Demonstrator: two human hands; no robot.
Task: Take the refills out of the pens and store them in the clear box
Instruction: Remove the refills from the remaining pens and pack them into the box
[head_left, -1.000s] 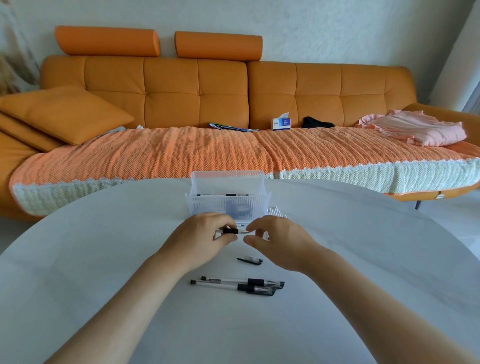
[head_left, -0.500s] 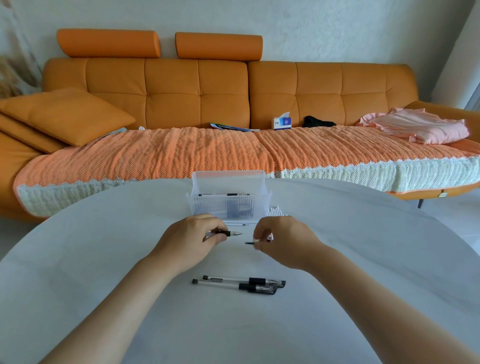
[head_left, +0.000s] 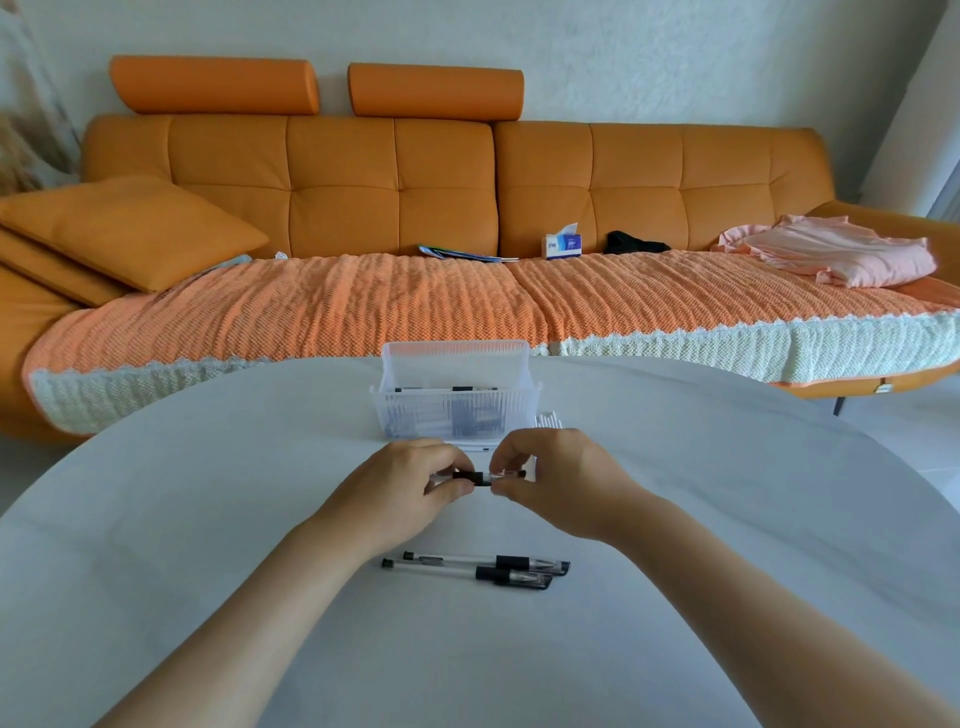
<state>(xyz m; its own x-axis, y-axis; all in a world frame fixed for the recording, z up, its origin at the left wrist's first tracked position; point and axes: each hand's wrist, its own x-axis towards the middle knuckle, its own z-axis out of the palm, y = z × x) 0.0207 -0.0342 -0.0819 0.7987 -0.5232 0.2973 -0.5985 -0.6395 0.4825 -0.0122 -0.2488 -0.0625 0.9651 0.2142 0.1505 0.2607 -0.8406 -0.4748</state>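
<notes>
**Clerk:** Item one — slim clear-barrelled pen with a black grip band (head_left: 472, 477). Location?

**Checker:** Held level above the round white table (head_left: 208, 519), just in front of the clear ribbed plastic box (head_left: 441, 418). Grip: the left hand (head_left: 410, 486) curls its fingers round the barrel, and the right hand (head_left: 550, 475) pinches the tip end between thumb and forefinger. Both are clamped on it, one either side of the band.

**Clerk:** Reason for the two-ended hold?

**Checker:** Judged: one hand steadies the barrel while the other twists the tip section, so the refill can slide out. The refill itself cannot be made out.

**Clerk:** Item two?

**Checker:** Two more clear pens with black caps (head_left: 478, 567), lying close side by side near the forearms. Likely queued within reach, not yet opened.

**Clerk:** Box contents?

**Checker:** Dark slim pieces inside, one lying across near the rim — pens or refills, cannot tell. The box probably sits close ahead so that each refill has little way to travel.
</notes>
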